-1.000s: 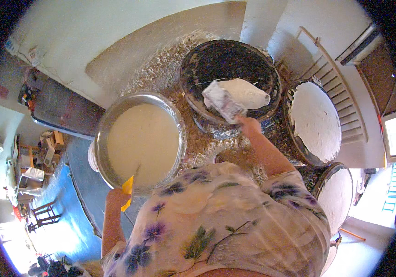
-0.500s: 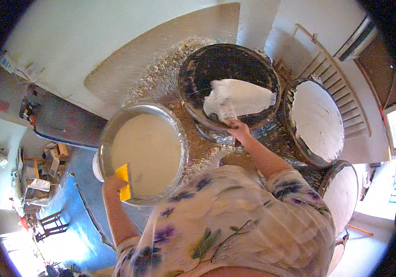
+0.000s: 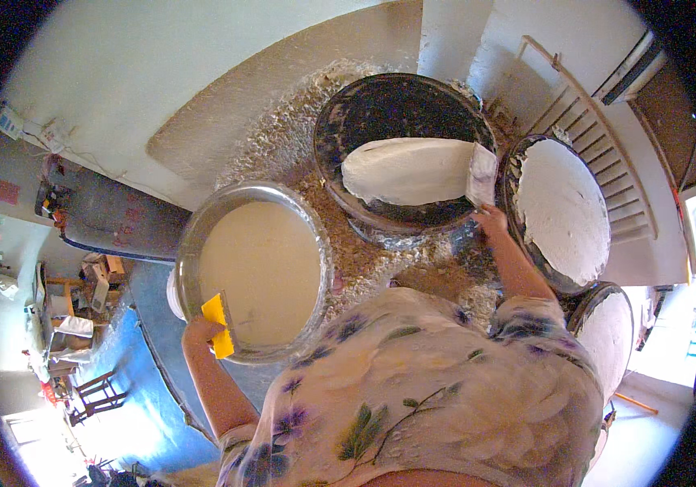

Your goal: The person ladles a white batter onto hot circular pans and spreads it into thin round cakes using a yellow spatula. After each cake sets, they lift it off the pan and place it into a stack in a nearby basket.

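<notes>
My left hand (image 3: 202, 331) grips a yellow scraper (image 3: 217, 321) at the left rim of a metal basin (image 3: 320, 272) that holds a smooth pale cream mixture (image 3: 259, 256). My right hand (image 3: 491, 219) is closed on the handle of a flat white-smeared spreader (image 3: 480, 172), whose blade lies at the right end of an elongated white layer (image 3: 401, 169) on a round black pan (image 3: 397, 105). To the right, another round pan holds a white, uneven-edged spread (image 3: 563, 211), and a further white-covered pan (image 3: 603, 333) stands below it, partly behind my shirt.
A crusted, spattered surface (image 3: 283, 122) surrounds the pans. A pale slatted railing (image 3: 607, 158) runs along the right. A dark worktop (image 3: 121, 199) is at the left, with a wooden chair (image 3: 98, 394) on a blue floor (image 3: 133, 426) beside piled clutter (image 3: 80, 308).
My right hand and the spreader have moved rightward across the black pan, and the white layer stretches wider. My left hand has shifted slightly, still holding the yellow scraper at the basin.
</notes>
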Motion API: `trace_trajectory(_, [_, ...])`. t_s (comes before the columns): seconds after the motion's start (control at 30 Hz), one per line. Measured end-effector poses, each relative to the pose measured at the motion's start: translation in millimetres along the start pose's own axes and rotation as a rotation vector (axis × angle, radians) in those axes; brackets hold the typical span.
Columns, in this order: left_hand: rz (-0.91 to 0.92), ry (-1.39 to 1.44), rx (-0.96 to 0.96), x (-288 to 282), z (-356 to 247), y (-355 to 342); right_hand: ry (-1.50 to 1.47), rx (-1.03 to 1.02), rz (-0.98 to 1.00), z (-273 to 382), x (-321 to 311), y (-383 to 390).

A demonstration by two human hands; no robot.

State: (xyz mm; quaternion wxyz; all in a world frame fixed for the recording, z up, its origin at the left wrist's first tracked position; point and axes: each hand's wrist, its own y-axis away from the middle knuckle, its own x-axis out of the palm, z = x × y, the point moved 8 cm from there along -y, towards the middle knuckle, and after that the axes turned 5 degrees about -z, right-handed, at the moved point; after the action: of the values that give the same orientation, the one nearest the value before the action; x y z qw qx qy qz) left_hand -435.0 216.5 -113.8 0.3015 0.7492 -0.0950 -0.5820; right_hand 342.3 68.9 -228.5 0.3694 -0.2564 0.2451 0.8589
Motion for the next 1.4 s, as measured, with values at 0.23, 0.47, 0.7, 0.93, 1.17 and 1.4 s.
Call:
trace_trajectory(0.23, [0.028, -0.032, -0.039, -2, 6, -7, 0.179, -0.721, 0.271, 148, 128, 74])
trace_trajectory(0.47, [0.072, -0.019, -0.072, -6, 2, -2, 0.154, -0.344, 0.132, 117, 47, -2])
trace_trajectory(0.7, [0.024, -0.033, -0.079, -5, 11, 4, 0.376, -0.187, 0.056, 8, -17, -44])
trace_trajectory(0.93, [0.038, -0.041, -0.106, -3, 19, -3, -0.113, -0.254, 0.42, 128, 134, 19])
trace_trajectory(1.17, [0.052, -0.032, -0.134, -2, 27, -10, 0.603, -0.574, 0.219, 177, 110, -16])
trace_trajectory(1.4, [0.066, -0.021, -0.162, 2, 34, -1, 0.74, -0.45, -0.107, 37, -39, -93])
